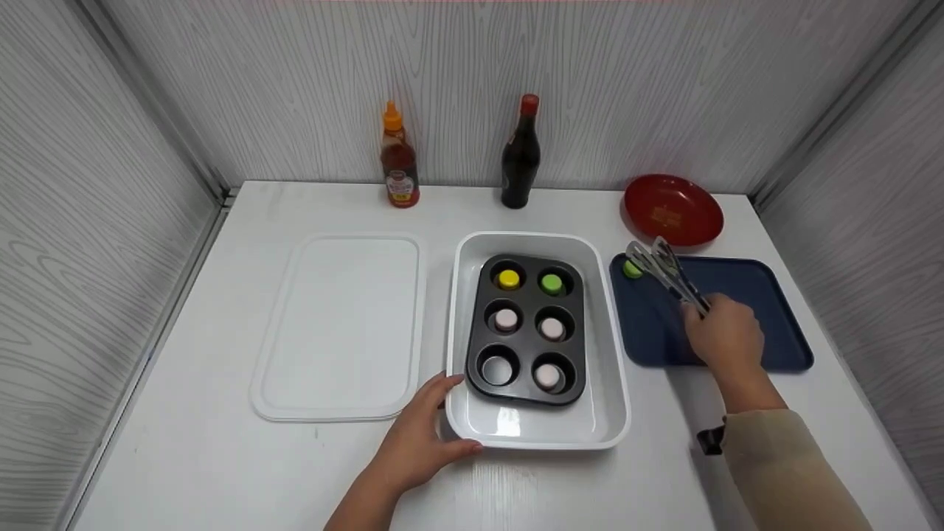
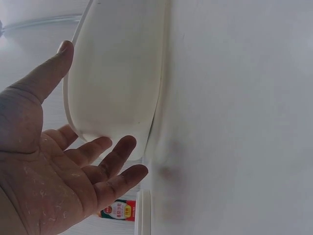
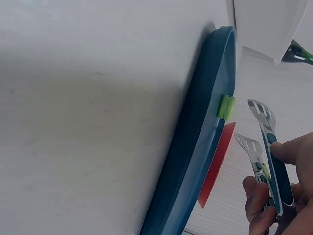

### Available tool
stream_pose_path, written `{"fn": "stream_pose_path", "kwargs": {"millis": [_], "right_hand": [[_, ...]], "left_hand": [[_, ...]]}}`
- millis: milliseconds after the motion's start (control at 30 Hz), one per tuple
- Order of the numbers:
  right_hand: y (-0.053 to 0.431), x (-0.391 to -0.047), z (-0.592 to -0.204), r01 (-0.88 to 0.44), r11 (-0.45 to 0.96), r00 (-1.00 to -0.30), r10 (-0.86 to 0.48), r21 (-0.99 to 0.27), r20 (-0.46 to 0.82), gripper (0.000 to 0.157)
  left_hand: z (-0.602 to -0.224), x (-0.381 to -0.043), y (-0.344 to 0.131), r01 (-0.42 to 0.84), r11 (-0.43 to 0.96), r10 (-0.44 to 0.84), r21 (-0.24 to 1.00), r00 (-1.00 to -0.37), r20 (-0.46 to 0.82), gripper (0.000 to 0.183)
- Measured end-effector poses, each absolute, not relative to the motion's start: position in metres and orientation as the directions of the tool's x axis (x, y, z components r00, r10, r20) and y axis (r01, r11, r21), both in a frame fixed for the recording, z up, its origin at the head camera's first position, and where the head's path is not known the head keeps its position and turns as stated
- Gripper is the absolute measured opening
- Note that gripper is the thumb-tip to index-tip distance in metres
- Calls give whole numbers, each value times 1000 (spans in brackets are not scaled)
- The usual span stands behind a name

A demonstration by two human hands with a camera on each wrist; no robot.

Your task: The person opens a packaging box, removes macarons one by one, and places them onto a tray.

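Observation:
My right hand (image 1: 726, 335) holds metal tongs (image 1: 667, 277) over the navy tray (image 1: 745, 317). The tongs' tips are spread apart near a green macaron (image 1: 632, 270) at the tray's back left corner; in the right wrist view nothing sits between them. At the front left corner of a white container (image 1: 535, 426), my left hand (image 1: 417, 435) rests its thumb and fingertips along the rim, fingers loosely extended. Inside stands a dark muffin tin (image 1: 529, 302). It holds a yellow macaron (image 1: 509, 279), another green macaron (image 1: 552, 284) and pink macarons (image 1: 506, 319); its front left cup is bare.
A flat white lid (image 1: 343, 324) lies left of the container. Along the back stand a sauce bottle (image 1: 400, 173) with an orange cap and a dark bottle (image 1: 521, 166) with a red cap. Behind the tray sits a red plate (image 1: 675, 210).

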State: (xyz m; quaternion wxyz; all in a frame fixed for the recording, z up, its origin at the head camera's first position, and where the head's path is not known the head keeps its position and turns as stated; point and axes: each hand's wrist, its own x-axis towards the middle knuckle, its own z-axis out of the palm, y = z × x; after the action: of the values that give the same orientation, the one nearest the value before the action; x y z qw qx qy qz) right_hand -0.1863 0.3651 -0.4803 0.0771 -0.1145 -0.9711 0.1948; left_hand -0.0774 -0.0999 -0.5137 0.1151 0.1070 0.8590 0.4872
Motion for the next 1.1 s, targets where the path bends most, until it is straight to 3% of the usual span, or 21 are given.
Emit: {"fn": "stream_pose_path", "kwargs": {"millis": [600, 1100], "right_hand": [[339, -178, -460, 156, 881, -943, 268, -447, 198, 50], [301, -165, -438, -16, 876, -909, 188, -482, 372, 35]], "left_hand": [[-513, -78, -99, 70, 516, 295, 853, -950, -101, 92], [-513, -76, -99, 87, 532, 292, 842, -952, -86, 95]]}}
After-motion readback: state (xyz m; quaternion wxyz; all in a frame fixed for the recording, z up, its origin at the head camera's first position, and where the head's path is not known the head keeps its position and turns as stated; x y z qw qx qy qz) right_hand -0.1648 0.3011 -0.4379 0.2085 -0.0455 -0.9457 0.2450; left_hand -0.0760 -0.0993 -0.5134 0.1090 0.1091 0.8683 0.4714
